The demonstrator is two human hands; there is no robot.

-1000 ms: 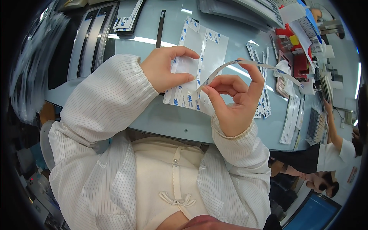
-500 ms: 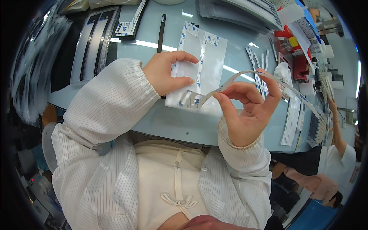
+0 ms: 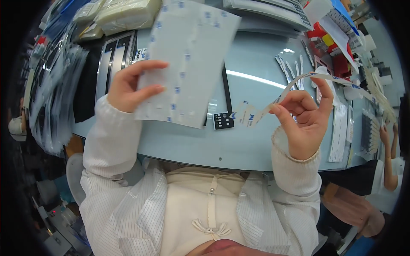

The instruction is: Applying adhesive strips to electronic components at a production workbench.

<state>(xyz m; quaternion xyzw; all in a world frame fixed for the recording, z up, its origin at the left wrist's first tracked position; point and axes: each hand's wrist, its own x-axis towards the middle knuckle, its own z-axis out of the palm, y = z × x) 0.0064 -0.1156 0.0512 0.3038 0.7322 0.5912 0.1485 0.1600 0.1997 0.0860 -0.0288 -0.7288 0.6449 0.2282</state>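
My left hand grips a pale sheet by its left edge, thumb on top. Rows of blue-printed strips run along its side and down its middle. The sheet is raised and tilted over the table. To the right, my right hand pinches a long, narrow adhesive backing strip between thumb and index finger. The strip arcs over the fingers, and its blue-printed end hangs free, apart from the sheet. Under that end lies a black frame-like panel with small white marks, partly hidden by the sheet.
Several loose strips lie beyond my right hand. Stacked panels stand at the back, and wrapped bundles at the back left. Clear plastic sleeves hang at the left. Red bins and a co-worker's arm are at the right.
The sheet has risen off the black panel and moved left with my left hand. My right hand has moved right with the strip, whose end has come away from the sheet.
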